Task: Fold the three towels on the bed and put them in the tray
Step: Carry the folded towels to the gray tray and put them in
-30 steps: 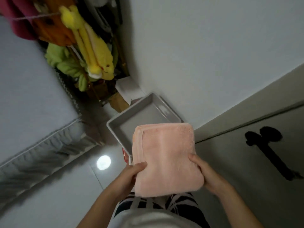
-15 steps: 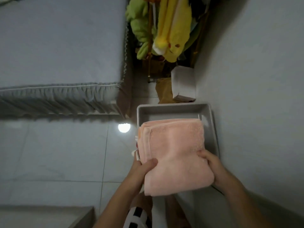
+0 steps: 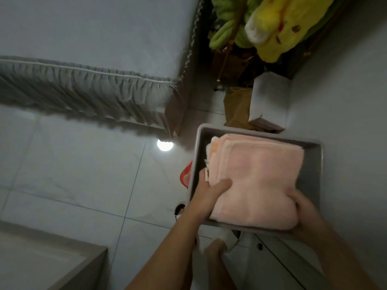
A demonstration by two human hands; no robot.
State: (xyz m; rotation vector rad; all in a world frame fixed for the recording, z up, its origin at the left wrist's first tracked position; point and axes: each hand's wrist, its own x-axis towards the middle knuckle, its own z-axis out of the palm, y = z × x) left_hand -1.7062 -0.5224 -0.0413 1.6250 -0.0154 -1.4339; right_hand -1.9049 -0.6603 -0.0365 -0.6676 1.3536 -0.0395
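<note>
A stack of folded pink towels (image 3: 255,176) lies inside the grey rectangular tray (image 3: 314,170), which stands on the floor by the wall. The layers' edges show at the stack's left side; how many there are I cannot tell. My left hand (image 3: 209,191) grips the stack's near left edge, thumb on top. My right hand (image 3: 303,214) holds the near right corner, fingers wrapped over it. The bed (image 3: 94,49) with its grey ruffled skirt is at the upper left, and no towel shows on the part in view.
Green and yellow plush toys (image 3: 272,26) hang above a white box (image 3: 270,99) and brown bag beyond the tray. A red object (image 3: 185,174) peeks out at the tray's left side. A grey ledge (image 3: 52,264) sits bottom left. Tiled floor lies between the bed and me.
Both hands have lowered the pink towel stack from above the tray down into it. The view has swung from the wall toward the floor and bed.
</note>
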